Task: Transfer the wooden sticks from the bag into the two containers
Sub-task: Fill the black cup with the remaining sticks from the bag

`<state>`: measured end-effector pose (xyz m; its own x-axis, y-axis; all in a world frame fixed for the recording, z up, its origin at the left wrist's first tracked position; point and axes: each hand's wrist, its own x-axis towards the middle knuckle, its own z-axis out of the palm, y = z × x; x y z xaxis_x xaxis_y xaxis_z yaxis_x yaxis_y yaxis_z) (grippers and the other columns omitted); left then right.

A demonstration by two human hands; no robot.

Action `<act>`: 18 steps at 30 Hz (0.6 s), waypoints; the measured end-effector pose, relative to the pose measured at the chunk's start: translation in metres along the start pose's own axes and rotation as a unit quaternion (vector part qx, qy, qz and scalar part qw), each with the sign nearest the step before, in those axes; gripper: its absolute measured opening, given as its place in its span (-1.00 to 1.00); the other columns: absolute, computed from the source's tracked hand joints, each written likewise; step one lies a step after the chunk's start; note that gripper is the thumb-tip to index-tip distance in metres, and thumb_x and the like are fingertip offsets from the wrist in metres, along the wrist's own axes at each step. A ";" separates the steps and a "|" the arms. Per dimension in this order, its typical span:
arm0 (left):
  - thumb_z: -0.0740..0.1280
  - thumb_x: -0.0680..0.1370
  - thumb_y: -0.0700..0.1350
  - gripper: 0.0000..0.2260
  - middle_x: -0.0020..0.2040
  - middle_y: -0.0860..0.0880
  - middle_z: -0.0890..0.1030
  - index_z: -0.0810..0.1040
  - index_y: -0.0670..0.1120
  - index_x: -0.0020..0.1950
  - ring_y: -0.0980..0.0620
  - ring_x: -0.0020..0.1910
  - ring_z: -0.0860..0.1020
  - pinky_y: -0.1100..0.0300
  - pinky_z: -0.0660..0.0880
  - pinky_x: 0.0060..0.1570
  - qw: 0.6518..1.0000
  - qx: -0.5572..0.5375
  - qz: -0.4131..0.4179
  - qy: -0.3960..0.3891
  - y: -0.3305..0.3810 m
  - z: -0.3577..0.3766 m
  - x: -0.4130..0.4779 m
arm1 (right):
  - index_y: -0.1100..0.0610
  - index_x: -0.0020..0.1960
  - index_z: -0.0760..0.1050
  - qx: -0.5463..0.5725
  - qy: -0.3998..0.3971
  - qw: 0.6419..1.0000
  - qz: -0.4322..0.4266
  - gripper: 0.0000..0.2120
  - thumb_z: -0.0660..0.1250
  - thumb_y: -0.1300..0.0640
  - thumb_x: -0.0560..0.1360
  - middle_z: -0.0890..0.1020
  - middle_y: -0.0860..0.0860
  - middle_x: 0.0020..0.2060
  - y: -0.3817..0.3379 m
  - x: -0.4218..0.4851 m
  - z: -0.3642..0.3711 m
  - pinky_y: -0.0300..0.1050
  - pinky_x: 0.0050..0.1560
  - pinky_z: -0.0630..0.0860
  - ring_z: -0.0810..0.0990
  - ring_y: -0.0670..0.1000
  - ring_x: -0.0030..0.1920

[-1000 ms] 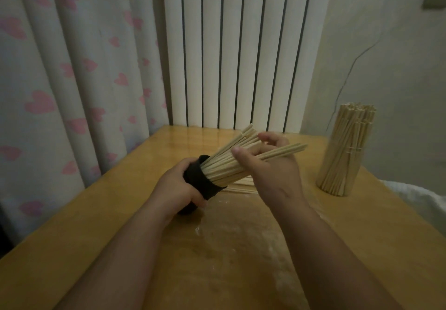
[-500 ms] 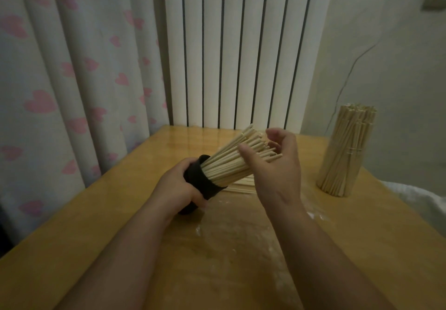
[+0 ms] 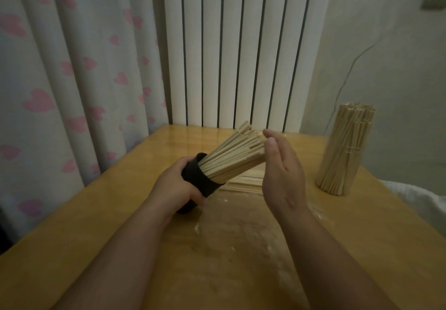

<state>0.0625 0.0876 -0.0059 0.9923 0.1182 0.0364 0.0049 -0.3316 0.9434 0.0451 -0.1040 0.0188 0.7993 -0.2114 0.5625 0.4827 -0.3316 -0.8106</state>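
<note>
No readable text, labels, brands or numbers in frame. Black container [image 3: 202,181] at mid-frame is unmarked. Curtain [image 3: 60,73] at left carries only a pink heart print, no lettering.

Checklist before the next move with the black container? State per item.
1. Left hand grips black container: ok.
2. Black container upright: not ok, tilted.
3. Right hand flat against ends of sticks: ok.
4. Clear container upright, apart from both hands: ok.
5. All sticks off table: not ok, loose sticks lie behind the black container.
6. Clear bag emptied: cannot tell.
</note>
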 end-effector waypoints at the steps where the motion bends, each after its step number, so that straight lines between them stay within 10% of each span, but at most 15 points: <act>1: 0.56 0.21 -0.42 -0.23 0.15 0.10 0.56 0.46 0.25 0.20 -0.09 0.20 0.49 -0.01 0.52 0.05 1.000 -0.006 -0.005 0.005 0.000 0.000 0.000 | -0.06 0.32 0.50 0.001 0.003 1.000 -0.002 -0.69 0.07 -0.01 0.70 0.58 -0.22 0.12 0.000 0.000 -0.003 -0.45 0.03 0.39 0.49 -0.31 0.12; 5: 0.55 0.25 -0.43 -0.20 0.13 0.10 0.52 0.44 0.17 0.34 -0.08 0.20 0.46 0.00 0.49 0.05 1.000 0.000 -0.013 0.003 0.002 0.000 -0.001 | -0.07 0.11 0.48 -0.015 0.014 1.000 -0.007 -0.85 0.13 0.03 0.67 0.57 -0.21 -0.08 0.002 0.000 -0.013 -0.44 -0.14 0.40 0.52 -0.28 -0.05; 10: 0.54 0.25 -0.44 -0.24 0.17 0.05 0.55 0.45 0.16 0.28 -0.10 0.22 0.47 -0.03 0.50 0.09 1.000 -0.017 -0.021 0.009 0.001 0.000 -0.001 | -0.11 -0.05 0.42 -0.053 0.003 0.998 0.029 -0.87 0.17 0.08 0.63 0.56 -0.10 -0.13 0.004 0.004 -0.018 0.06 -0.08 0.58 0.58 -0.02 -0.09; 18: 0.53 0.24 -0.44 -0.28 0.13 0.04 0.58 0.46 0.17 0.22 -0.08 0.13 0.51 0.07 0.47 -0.11 0.997 -0.069 -0.032 0.018 -0.001 -0.002 -0.001 | -0.03 -0.16 0.51 -0.232 -0.165 0.957 0.064 -0.80 0.18 0.05 0.59 0.64 -0.07 -0.29 0.001 0.003 -0.023 -0.07 -0.23 0.56 0.62 -0.05 -0.28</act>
<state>0.0615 0.0891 -0.0061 0.9855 0.1688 -0.0164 0.0488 -0.1898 0.9806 0.0397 -0.1262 0.0240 0.9477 -0.0022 0.3190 0.2230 -0.7105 -0.6674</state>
